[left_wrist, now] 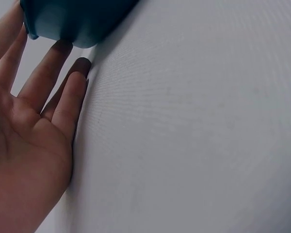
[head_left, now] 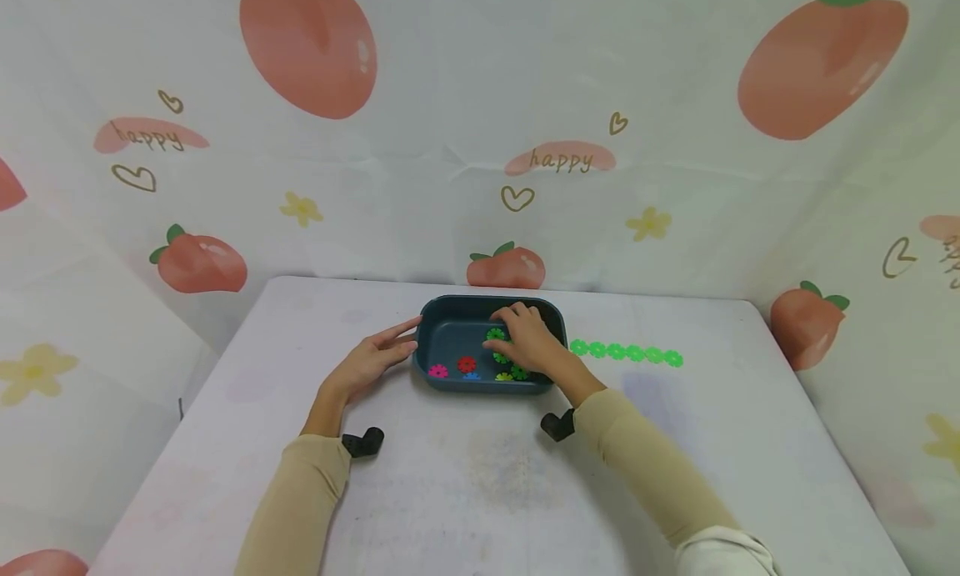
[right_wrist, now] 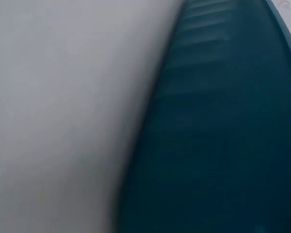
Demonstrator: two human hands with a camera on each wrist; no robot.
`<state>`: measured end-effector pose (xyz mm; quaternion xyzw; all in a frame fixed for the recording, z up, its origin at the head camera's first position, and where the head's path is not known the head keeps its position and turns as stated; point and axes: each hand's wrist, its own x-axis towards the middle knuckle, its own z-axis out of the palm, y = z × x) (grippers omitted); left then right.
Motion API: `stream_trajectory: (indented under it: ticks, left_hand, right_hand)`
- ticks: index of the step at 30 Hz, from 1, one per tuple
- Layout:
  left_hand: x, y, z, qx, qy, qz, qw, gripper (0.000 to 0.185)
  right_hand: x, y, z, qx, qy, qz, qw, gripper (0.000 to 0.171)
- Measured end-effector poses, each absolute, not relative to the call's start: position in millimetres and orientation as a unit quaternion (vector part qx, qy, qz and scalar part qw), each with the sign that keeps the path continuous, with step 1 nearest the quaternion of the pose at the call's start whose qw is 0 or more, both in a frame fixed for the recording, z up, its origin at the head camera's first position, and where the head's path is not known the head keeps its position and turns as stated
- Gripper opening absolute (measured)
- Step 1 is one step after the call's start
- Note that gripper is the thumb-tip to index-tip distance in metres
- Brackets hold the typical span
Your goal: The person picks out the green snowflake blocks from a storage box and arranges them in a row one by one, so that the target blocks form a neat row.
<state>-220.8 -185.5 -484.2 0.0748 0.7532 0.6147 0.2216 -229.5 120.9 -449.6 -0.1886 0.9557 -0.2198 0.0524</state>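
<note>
In the head view a dark teal basin point(head_left: 450, 343) stands on the table. My left hand point(head_left: 370, 363) is at its left end, fingers extended and fingertips at the outer wall. The left wrist view shows this hand point(left_wrist: 43, 116) with its fingertips close under the basin point(left_wrist: 72, 22). My right hand point(head_left: 528, 338) reaches into the basin's right part, thumb and forefinger apart over green flower-shaped pieces point(head_left: 495, 334), partly hiding them. Pink point(head_left: 438, 371), red point(head_left: 467, 364), blue point(head_left: 472, 377) and yellow point(head_left: 503, 377) flower pieces lie along the near side. The right wrist view shows only the basin's wall point(right_wrist: 213, 126) beside the tabletop.
Right of the basin, several bright green flower pieces point(head_left: 626, 353) lie in a straight row on the white table point(head_left: 450, 493). A cloth with printed fruit point(head_left: 420, 142) hangs behind the table. Each wrist carries a small black camera mount.
</note>
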Motion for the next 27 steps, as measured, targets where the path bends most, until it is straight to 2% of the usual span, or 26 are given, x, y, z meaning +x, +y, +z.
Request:
stream_trajectory:
  ticks: [7, 17, 27]
  left_hand:
    - [-222, -184, -487, 0.076, 0.749, 0.620, 0.221, 0.056]
    - [-223, -185, -487, 0.072, 0.744, 0.625, 0.226, 0.057]
    - [-214, -182, -466, 0.066, 0.733, 0.634, 0.237, 0.058]
  right_hand:
    - [-234, 113, -454, -0.167, 0.942, -0.281, 0.076, 0.044]
    - [-236, 106, -457, -0.149, 0.945, -0.281, 0.069, 0.039]
    - [-238, 105, -461, -0.139, 0.950, -0.272, 0.070, 0.033]
